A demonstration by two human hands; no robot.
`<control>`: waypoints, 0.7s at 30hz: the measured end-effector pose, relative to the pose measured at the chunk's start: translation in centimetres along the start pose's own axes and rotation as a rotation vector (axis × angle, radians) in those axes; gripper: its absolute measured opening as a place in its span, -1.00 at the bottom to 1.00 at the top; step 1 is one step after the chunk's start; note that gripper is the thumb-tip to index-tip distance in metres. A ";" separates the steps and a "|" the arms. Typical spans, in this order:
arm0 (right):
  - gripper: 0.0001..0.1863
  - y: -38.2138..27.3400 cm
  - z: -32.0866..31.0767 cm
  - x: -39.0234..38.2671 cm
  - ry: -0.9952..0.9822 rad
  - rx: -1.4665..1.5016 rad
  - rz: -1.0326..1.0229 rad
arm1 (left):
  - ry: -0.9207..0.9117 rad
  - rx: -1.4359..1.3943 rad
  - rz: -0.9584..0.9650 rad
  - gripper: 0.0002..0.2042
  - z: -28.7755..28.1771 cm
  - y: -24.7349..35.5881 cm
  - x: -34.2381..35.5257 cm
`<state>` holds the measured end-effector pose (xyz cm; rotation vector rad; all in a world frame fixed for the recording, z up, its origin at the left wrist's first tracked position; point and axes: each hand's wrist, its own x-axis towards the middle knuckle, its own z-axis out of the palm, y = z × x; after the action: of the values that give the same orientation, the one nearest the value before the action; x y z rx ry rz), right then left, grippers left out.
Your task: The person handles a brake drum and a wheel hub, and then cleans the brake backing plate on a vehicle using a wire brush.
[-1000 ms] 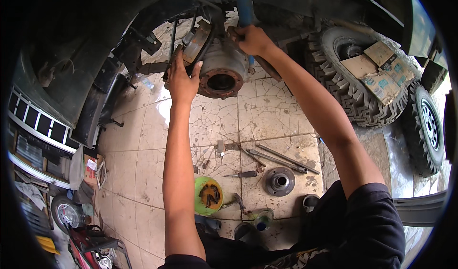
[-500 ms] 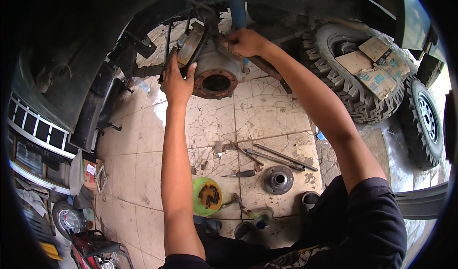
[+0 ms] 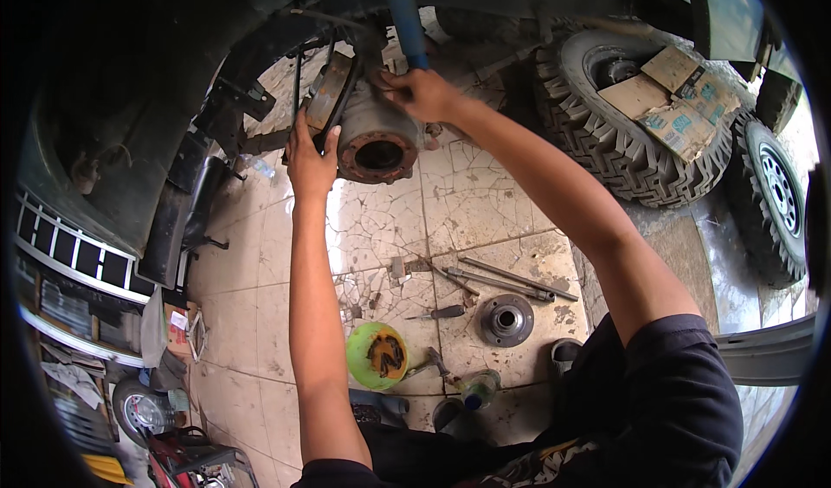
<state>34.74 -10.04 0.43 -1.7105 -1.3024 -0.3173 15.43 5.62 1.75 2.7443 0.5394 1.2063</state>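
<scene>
Under a vehicle, a grey axle housing (image 3: 368, 116) ends in a rusty round flange (image 3: 378, 157) with a dark bore. Left of it stands a curved metal part (image 3: 329, 94) with a brown face and a black edge. My left hand (image 3: 310, 159) clasps its lower end, fingers on the left side and thumb on the right. Atop the housing, beside a blue shock absorber (image 3: 407, 22), my right hand (image 3: 426, 96) is closed with fingers curled. Whatever lies between those fingers is hidden and a little blurred.
On the cracked tile floor lie a flanged hub (image 3: 506, 320), metal bars (image 3: 518, 279), a screwdriver (image 3: 437, 312), a hammer (image 3: 437, 362), a green bowl (image 3: 357, 358) of dark pieces in brownish liquid, and a bottle (image 3: 480, 387). Large tyres (image 3: 645, 172) with cardboard (image 3: 662, 107) stand right.
My view has tilted slightly, so the housing and shock absorber sit further left in it. Both hands keep to the same parts, with the right one slightly lower in view.
</scene>
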 end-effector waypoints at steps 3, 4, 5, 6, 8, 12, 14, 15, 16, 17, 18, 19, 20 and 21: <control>-0.61 2.0 -3.0 0.5 -0.204 0.174 0.243 | -0.029 -0.099 0.037 -0.28 -0.7 -0.6 -0.2; -0.60 2.6 -3.2 -0.1 -0.115 0.207 0.287 | -0.055 -0.146 0.041 -0.26 -1.2 -0.7 -0.7; -0.60 3.4 -3.8 -0.7 -0.057 0.145 0.318 | -0.049 -0.159 0.039 -0.25 -1.5 -0.4 -0.7; -0.59 4.3 -3.6 -1.9 -0.009 0.087 0.357 | -0.053 -0.171 0.026 -0.24 -1.7 -0.1 -1.2; -0.64 6.8 -3.6 -3.7 -0.021 0.088 0.592 | -0.031 -0.178 0.030 -0.26 -1.4 1.3 -1.8; -0.57 8.9 -3.0 -5.8 -0.170 0.368 0.820 | 0.028 -0.102 0.116 -0.35 -1.9 3.4 -2.7; -0.60 8.9 -2.7 -6.2 -0.224 0.459 0.886 | 0.052 -0.043 0.151 -0.39 -2.7 4.4 -2.6; -0.62 8.3 -2.6 -6.2 -0.225 0.495 0.889 | 0.065 -0.053 0.184 -0.46 -3.3 4.6 -2.6; -0.64 7.7 -2.5 -5.9 -0.227 0.530 0.893 | 0.061 -0.019 0.198 -0.47 -3.6 4.5 -2.6; -0.68 10.6 -2.8 -6.0 -0.203 0.552 0.876 | 0.066 -0.022 0.235 -0.49 -3.1 5.9 -1.8; -0.68 10.8 -2.4 -5.9 -0.196 0.544 0.924 | 0.054 0.004 0.250 -0.51 -2.9 6.1 -1.8; -0.69 11.0 -2.0 -6.2 -0.188 0.536 0.973 | 0.034 0.007 0.239 -0.54 -2.5 6.2 -1.8; -0.69 10.7 -1.4 -6.8 -0.186 0.524 1.024 | 0.012 0.023 0.245 -0.54 -2.3 6.3 -2.0; -0.68 10.1 -1.1 -7.3 -0.165 0.580 1.040 | -0.011 0.038 0.252 -0.55 -1.9 6.5 -2.2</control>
<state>40.85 -15.48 -9.09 -1.6644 -0.3901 0.7427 14.46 -1.31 2.97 2.9178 0.2215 1.2408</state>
